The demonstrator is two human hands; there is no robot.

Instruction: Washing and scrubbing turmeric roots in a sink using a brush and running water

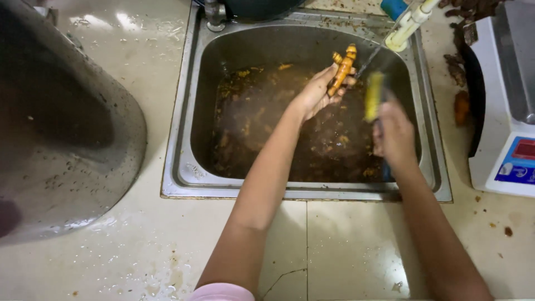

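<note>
Left hand: clenched around the lower part of an orange turmeric root, held upright over the far right of the sink, clear of the water.
Right hand: closed on a yellow-headed brush with a dark handle; head blurred, just right of the root, not seen touching it.
Water: a thin stream runs from the white tap spout at far right down toward the root.
Sink contents: murky brown water with peel scraps and other pieces; bottom not visible.
Risk, slip: the wet, knobbly root could, in my judgement, slide from the grip into the brown water and be hard to find.
Risk, scrape: the brush works close to the left fingers; a miss could rub them.
Risk, splash: spray could reach the white scale on the table at right.
Surroundings: large metal basin at left; dark scraps at far right; the spout crowds the space above the hands.
</note>
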